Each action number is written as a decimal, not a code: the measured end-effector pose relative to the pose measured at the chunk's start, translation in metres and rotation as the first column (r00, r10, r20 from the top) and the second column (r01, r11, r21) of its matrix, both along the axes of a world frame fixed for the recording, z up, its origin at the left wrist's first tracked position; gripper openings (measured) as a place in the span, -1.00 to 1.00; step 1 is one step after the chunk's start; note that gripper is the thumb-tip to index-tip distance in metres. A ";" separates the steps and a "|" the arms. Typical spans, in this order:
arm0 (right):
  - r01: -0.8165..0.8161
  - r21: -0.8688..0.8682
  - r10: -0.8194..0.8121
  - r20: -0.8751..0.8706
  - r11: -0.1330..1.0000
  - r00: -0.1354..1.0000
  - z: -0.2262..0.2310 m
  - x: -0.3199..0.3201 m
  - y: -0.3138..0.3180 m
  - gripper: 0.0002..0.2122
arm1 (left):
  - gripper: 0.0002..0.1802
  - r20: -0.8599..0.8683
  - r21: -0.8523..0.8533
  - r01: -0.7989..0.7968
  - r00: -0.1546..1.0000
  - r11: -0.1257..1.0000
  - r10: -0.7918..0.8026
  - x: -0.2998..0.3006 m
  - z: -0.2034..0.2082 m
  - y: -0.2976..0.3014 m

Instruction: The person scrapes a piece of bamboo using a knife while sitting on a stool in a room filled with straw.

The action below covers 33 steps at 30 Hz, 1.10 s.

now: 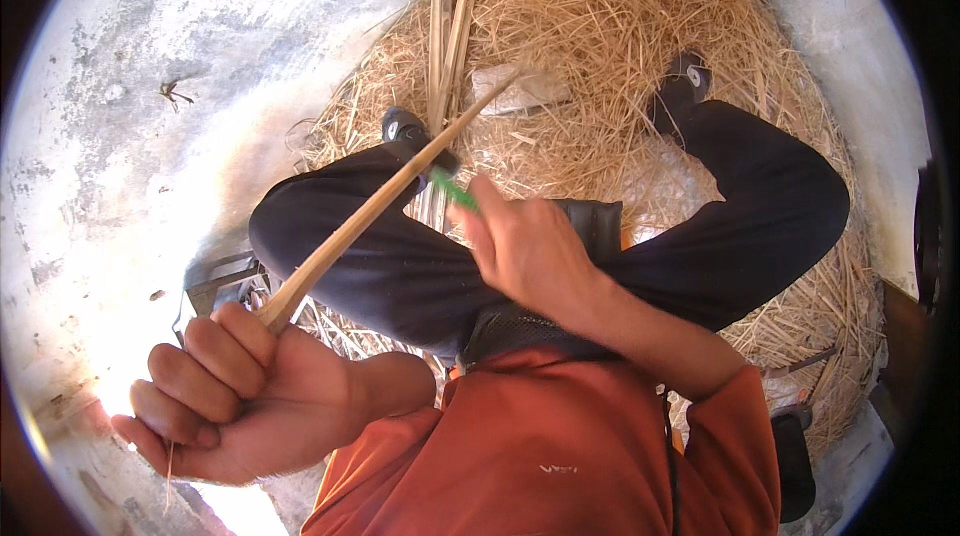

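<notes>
My left hand (235, 391) is closed in a fist around the thick end of a long, pale wooden stick (350, 228). The stick slants up and away to the right, thinning to a tip above the straw. Near its middle, my right hand (530, 248) is closed on a small green tool (453, 189), slightly blurred. The tool's front end meets or lies just beside the stick; I cannot tell which, and its blade or tip does not show clearly. A thin fibre hangs below my left fist.
Straw and shavings (600, 6) cover the floor in front. Several long wooden strips (450, 36) lie beyond my left foot, with a pale flat block (520, 91) beside them. My bent legs (770, 206) spread to both sides. A pale wall (130, 136) rises at left.
</notes>
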State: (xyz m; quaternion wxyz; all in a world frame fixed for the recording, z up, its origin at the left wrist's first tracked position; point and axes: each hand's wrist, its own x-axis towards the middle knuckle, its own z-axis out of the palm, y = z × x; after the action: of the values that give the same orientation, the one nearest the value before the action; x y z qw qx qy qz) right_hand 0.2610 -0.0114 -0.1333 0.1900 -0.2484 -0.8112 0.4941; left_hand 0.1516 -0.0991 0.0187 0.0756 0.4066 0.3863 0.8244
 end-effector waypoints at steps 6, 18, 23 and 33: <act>0.054 0.063 -0.066 0.198 0.997 0.978 -0.042 -0.010 0.022 -0.72 | -0.49 -0.061 -0.093 -0.709 0.704 0.699 0.707 0.017 0.000 0.025; -0.018 -0.028 0.026 0.353 0.999 0.935 -0.051 -0.013 0.046 -0.63 | -0.48 0.067 -0.078 -0.642 0.760 0.763 0.647 0.020 0.004 0.036; 0.146 -0.023 -0.130 0.338 0.989 0.932 -0.145 -0.016 0.065 -0.67 | -0.49 0.011 -0.018 -0.535 0.845 0.845 0.535 0.009 0.000 0.028; 0.096 0.011 -0.089 0.486 0.995 0.869 -0.174 -0.028 0.081 -0.69 | -0.50 -0.036 -0.048 -0.507 0.862 0.861 0.506 -0.005 -0.001 0.011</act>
State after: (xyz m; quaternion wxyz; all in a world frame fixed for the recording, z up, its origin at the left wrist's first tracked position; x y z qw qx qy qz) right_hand 0.2334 0.0691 -0.3070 0.0021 -0.4044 -0.8166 0.4118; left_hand 0.1465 -0.0880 0.0177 -0.1363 0.2975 0.5033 0.7998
